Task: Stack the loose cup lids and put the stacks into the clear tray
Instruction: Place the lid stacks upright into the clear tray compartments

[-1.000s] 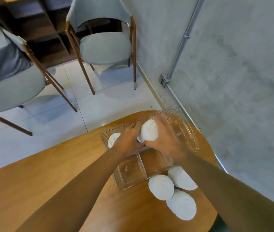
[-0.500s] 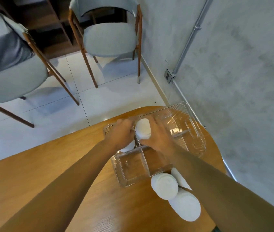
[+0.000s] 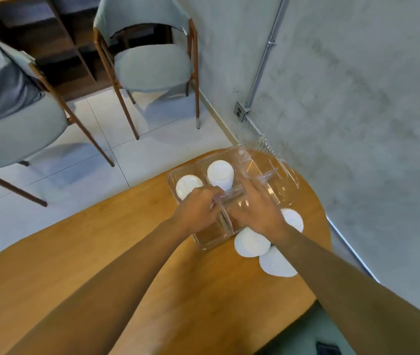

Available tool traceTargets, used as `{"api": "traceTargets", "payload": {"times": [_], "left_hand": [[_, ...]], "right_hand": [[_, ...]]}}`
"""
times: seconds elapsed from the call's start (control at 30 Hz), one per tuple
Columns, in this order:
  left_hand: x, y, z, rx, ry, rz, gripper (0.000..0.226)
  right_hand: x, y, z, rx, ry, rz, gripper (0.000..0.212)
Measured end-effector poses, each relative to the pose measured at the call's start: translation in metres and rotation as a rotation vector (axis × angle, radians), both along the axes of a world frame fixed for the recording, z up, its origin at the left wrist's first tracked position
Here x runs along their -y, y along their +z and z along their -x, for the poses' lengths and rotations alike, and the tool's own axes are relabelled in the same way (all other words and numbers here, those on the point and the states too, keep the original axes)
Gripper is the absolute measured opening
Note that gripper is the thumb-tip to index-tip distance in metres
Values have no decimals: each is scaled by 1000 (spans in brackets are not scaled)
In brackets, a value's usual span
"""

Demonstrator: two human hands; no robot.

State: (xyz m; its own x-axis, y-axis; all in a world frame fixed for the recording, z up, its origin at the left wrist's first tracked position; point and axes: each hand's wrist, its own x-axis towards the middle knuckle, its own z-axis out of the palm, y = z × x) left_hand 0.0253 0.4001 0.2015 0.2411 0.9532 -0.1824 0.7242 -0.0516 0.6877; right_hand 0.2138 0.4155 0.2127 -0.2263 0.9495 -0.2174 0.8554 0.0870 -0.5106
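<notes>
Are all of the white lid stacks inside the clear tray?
No, three lid stacks lie on the table beside the clear tray.

Clear ribbed plastic tray with dividers (image 3: 275, 155) flat on round wooden table (image 3: 101, 265), low white lid stack (image 3: 187, 185) and taller white lid stack (image 3: 220, 172) upright in adjoining far-left compartments, three white lid piles (image 3: 251, 243) clustered just beside its near-right corner.

A rounded wooden bench (image 3: 101, 265) stands on a white tiled floor (image 3: 80, 175). Beyond the bench stands a grey padded chair (image 3: 152, 67) before dark shelving (image 3: 50, 34); another chair (image 3: 16, 131) stands to its left. Right of the bench rises a concrete wall (image 3: 357, 98) with a metal conduit (image 3: 265, 55) and socket box (image 3: 239, 111).
</notes>
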Motion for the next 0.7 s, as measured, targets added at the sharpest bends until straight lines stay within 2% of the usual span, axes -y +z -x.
{"api": "traceTargets", "payload": {"times": [0.07, 0.2, 0.33, 0.43, 0.57, 0.7], "left_hand": [[21, -3, -6, 28, -88, -8, 28], [61, -21, -17, -2, -222, 57, 15], [88, -56, -20, -36, -275, 173, 27], [99, -89, -23, -46, -234, 241, 31], [114, -119, -36, 6, -167, 291, 53], [118, -149, -51, 71, -92, 266, 92]], "right_hand": [[32, 1, -12, 28, -23, -23, 76], [86, -13, -29, 184, -57, 52, 80], [109, -37, -26, 274, -45, 44, 83], [112, -52, -21, 343, -39, -5, 79], [124, -66, -23, 263, -71, -68, 75], [129, -80, -26, 209, -77, -55, 78]]}}
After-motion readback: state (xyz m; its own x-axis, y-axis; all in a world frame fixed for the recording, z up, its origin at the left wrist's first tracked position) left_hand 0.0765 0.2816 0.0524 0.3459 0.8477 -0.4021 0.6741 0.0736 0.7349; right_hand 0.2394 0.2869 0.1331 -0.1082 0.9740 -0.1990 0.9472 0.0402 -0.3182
